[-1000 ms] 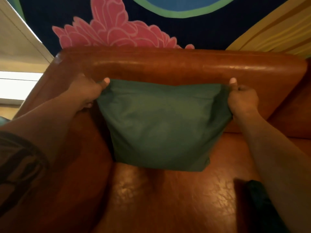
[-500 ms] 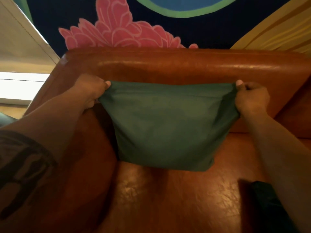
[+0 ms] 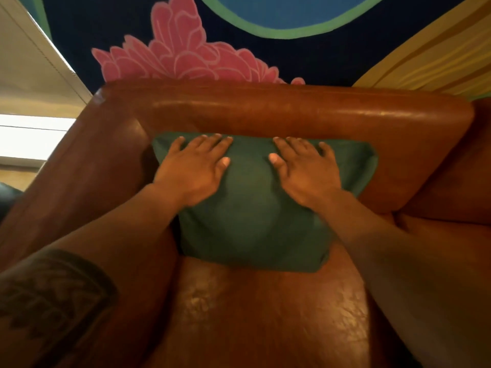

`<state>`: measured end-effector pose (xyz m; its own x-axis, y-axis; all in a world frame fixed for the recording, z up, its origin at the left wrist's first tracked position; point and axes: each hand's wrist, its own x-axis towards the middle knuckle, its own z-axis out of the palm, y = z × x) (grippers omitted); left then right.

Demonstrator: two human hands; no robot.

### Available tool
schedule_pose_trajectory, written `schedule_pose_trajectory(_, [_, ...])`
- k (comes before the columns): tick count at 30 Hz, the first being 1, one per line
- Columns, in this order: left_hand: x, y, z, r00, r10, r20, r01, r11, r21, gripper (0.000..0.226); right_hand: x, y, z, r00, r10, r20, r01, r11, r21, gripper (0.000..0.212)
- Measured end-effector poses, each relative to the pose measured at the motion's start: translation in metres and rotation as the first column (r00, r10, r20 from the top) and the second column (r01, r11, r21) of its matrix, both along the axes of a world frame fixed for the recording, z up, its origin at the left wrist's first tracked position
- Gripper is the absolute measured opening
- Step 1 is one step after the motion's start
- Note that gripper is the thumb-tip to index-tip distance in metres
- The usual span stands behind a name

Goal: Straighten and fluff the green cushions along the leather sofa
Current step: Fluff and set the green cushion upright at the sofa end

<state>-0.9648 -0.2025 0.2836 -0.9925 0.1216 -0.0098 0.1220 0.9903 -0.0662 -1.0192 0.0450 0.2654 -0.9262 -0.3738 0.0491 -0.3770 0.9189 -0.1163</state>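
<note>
- Both hands have left the top corners of the green cushion (image 3: 255, 221), which they pinched half a second ago, and now lie flat on its front face.
- Since that earlier frame the cushion has dropped from being held up taut and now stands on the seat of the leather sofa (image 3: 265, 314), its top edge leaning against the backrest.
- On the cushion's upper left part, the left hand (image 3: 195, 168) rests palm down, fingers spread a little and pointing toward the backrest, thumb angled in toward the cushion's middle.
- On the cushion's upper right part, the right hand (image 3: 305, 168) mirrors it, palm down with fingers slightly spread and thumb turned inward; neither hand grips any fabric.
- Between the two thumbs a bare strip of the cushion's middle shows, rounded and plump below the hands.
- Left of the cushion, the sofa's armrest (image 3: 79, 168) runs close beside its edge, so the cushion sits in the corner where armrest and backrest meet.
- Below and left of the cushion, the left forearm carries a dark patterned tattoo (image 3: 50, 296).
- Above the cushion, beyond the backrest, a painted wall (image 3: 305, 62) shows a pink flower (image 3: 180, 57) on dark blue.
</note>
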Motion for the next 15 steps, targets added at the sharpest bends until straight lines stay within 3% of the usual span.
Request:
schedule_pose_trajectory(4, [0.012,-0.048,0.004,0.989,0.147,0.018,-0.143,0.980,-0.141,0.061,-0.005,0.048,-0.005,0.983,-0.179,-0.048,0.181,0.982,0.058,0.074])
schedule_pose_trajectory(7, [0.016,-0.035,0.015,0.988,0.148,-0.039,-0.152,0.976,-0.157,0.058,0.004,0.043,0.003,0.971,-0.237,-0.037,0.238,0.970,0.042,0.073])
schedule_pose_trajectory(12, [-0.001,0.009,0.054,0.990,-0.015,-0.138,-0.002,0.993,-0.121,0.055,0.009,-0.003,0.044,0.976,-0.145,-0.161,0.144,0.989,-0.021,0.065])
schedule_pose_trajectory(15, [-0.007,0.021,0.090,0.993,-0.004,-0.121,-0.009,0.994,-0.109,0.052,0.010,-0.012,0.078,0.981,-0.136,-0.136,0.134,0.991,-0.025,0.064])
